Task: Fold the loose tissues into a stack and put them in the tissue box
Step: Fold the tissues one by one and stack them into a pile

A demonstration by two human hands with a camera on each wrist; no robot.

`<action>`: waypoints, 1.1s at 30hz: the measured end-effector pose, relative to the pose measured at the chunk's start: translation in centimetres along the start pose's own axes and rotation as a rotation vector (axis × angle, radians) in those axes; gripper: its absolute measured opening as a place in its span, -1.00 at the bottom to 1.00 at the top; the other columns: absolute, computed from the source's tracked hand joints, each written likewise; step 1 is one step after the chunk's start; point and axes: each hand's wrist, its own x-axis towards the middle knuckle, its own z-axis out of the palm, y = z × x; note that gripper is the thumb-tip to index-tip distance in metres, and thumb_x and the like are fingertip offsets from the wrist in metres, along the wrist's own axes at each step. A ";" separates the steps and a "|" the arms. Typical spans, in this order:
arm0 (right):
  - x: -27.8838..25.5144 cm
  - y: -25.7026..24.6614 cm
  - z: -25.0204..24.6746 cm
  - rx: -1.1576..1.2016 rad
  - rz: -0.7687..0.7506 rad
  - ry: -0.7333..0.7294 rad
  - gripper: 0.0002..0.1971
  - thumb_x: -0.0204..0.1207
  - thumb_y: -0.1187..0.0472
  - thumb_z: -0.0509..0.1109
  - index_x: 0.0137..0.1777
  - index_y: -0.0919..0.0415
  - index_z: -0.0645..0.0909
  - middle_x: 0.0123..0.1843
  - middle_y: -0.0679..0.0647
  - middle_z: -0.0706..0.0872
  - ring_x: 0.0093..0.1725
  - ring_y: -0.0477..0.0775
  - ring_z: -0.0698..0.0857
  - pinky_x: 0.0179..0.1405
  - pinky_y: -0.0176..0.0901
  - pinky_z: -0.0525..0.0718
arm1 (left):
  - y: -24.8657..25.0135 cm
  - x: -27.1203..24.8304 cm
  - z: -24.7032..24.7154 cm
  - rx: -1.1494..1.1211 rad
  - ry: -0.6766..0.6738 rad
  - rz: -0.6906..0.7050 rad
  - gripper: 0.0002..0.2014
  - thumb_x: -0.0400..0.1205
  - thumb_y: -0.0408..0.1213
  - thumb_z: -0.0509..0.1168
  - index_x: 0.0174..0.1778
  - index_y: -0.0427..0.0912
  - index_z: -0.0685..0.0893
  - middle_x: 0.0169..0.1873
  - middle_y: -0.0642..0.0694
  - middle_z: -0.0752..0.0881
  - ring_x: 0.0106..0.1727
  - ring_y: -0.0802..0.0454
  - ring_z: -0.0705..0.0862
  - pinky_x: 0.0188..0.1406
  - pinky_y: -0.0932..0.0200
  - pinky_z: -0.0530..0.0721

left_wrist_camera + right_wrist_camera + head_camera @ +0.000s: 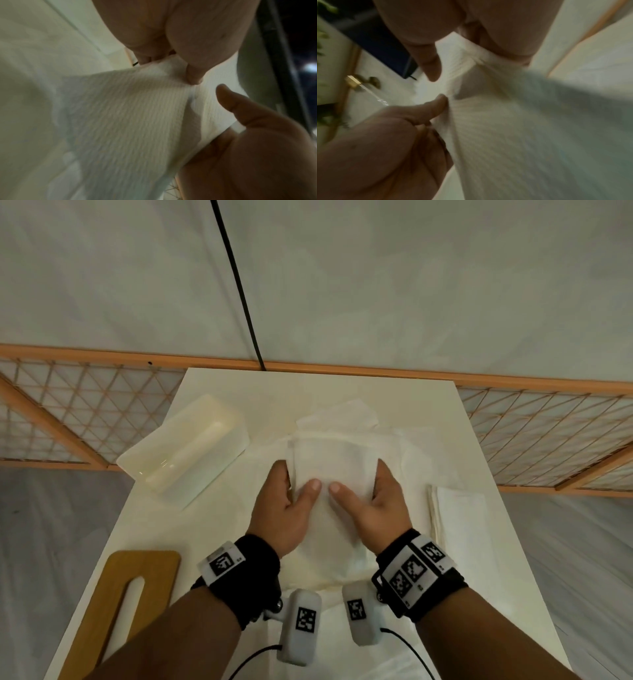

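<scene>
A white embossed tissue (pixel 334 465) is lifted between both hands at the table's middle. My left hand (pixel 291 501) grips its left edge, thumb on top and fingers underneath. My right hand (pixel 371 501) grips its right edge the same way. In the left wrist view the tissue (pixel 128 115) hangs from the hand (pixel 248 148), with the other hand's thumb above. In the right wrist view the tissue (pixel 513 135) is pinched by the thumb (pixel 435 108). More loose tissues (pixel 339 416) lie spread beneath. A folded stack (pixel 460 518) lies to the right. The white tissue box (pixel 186 446) stands open at the left.
A wooden lid with a slot (pixel 133 587) lies at the near left of the white table (pixel 479 611). A wooden lattice rail (pixel 548 419) runs behind the table. A black cable (pixel 239 285) comes down from above to the table's far edge.
</scene>
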 end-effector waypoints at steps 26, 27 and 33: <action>-3.1 8.7 0.2 -0.284 0.616 -0.330 -0.54 0.46 0.06 0.60 0.33 0.08 0.61 0.12 0.03 0.83 0.06 0.11 0.84 0.12 0.15 0.84 | -5.5 -3.4 0.5 -0.296 -0.045 -0.756 -0.79 0.67 -0.49 0.40 0.21 -0.30 0.69 0.06 -0.30 0.84 0.03 -0.34 0.84 0.07 -0.40 0.80; -2.9 8.5 0.1 -0.275 0.607 -0.250 -0.49 0.46 -0.01 0.61 0.35 0.06 0.54 0.14 0.04 0.79 0.05 0.11 0.83 0.02 0.10 0.85 | -5.5 -3.4 0.4 -0.298 -0.065 -0.735 -0.78 0.67 -0.49 0.40 0.22 -0.26 0.70 0.05 -0.26 0.86 0.04 -0.32 0.84 0.10 -0.37 0.80; -2.5 8.2 0.4 -0.365 0.488 -0.098 -0.58 0.52 -0.01 0.59 0.27 -0.11 0.47 0.19 -0.04 0.63 0.11 0.05 0.73 -0.07 0.00 0.82 | -5.3 -3.6 0.5 -0.393 -0.079 -0.757 -0.80 0.80 -0.43 0.21 0.26 -0.19 0.69 0.08 -0.29 0.84 0.09 -0.34 0.81 -0.01 -0.20 0.81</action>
